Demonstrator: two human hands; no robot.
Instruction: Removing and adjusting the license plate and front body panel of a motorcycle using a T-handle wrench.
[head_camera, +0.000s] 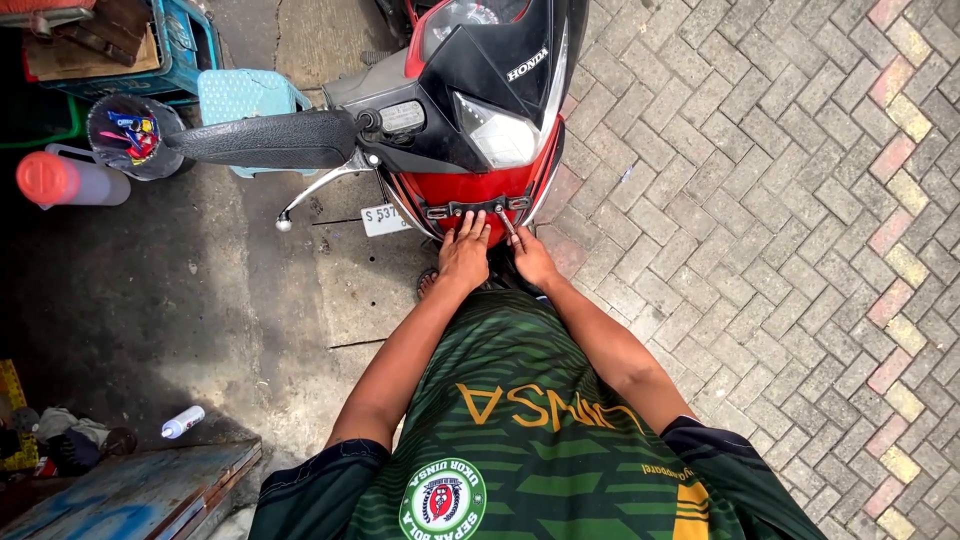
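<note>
Both hands worked at the red front fender (470, 190) of a motorbike (480, 90), at the dark bracket (478, 208) just under the headlight (497, 135). The left hand (464, 255) lay flat, fingers spread against the bracket. The right hand (532, 258) pinched a thin tool (507, 224) pointed at the bracket's right end. The step looked like loosening or fitting a fastener there; keeping the tool seated squarely would matter. A white plate (385, 219) sat left.

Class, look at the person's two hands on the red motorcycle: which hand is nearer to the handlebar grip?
Left. The left hand rests on the red front panel, on the side of the handlebar grip; the right hand lies farther away.
</note>
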